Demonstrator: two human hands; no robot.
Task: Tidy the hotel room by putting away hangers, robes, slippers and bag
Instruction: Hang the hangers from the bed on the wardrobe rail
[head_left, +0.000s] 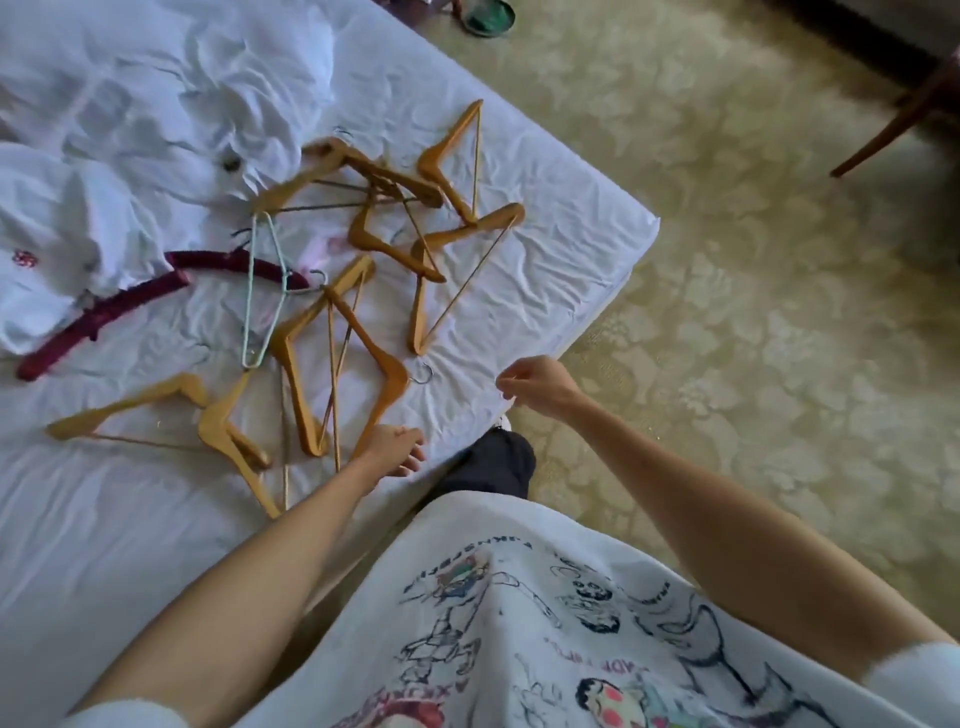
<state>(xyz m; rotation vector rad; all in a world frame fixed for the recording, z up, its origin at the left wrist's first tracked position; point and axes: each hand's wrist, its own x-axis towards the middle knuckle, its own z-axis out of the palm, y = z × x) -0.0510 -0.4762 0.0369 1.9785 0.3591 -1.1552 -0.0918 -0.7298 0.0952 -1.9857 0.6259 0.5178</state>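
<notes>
Rumpled white sheets cover the bed (545, 270) in front of you, its corner jutting over a patterned cream carpet (753, 260), and the hangers are scattered across it in a loose heap.

Most are wooden hangers (337, 332), crossed and overlapping, so expect them to be stiff, light and inclined to snag: a hook or a trouser bar from one will likely catch its neighbour as you lift. Take each by the neck, just under the metal hook (423, 373), or by the thick shoulder; the thin bars look like the weakest part. Among them lies a pale wire hanger (257, 291) (springy, probably bends easily), draped over two padded maroon hangers (104, 317) that should feel soft and grippy. Crumpled white cloth (78, 218), possibly a robe, sits at the far left beside them.

Your left hand (392, 447) reaches forward low over the bed's near edge, palm down, fingers spread and holding nothing, just beside the lower ends of the nearest wooden hangers. Your right hand (535, 387) hovers above the bed's edge near its corner, fingers loosely curled with thumb and forefinger close together; it grips nothing that I can make out. Both forearms are extended, elbows bent outward.
</notes>
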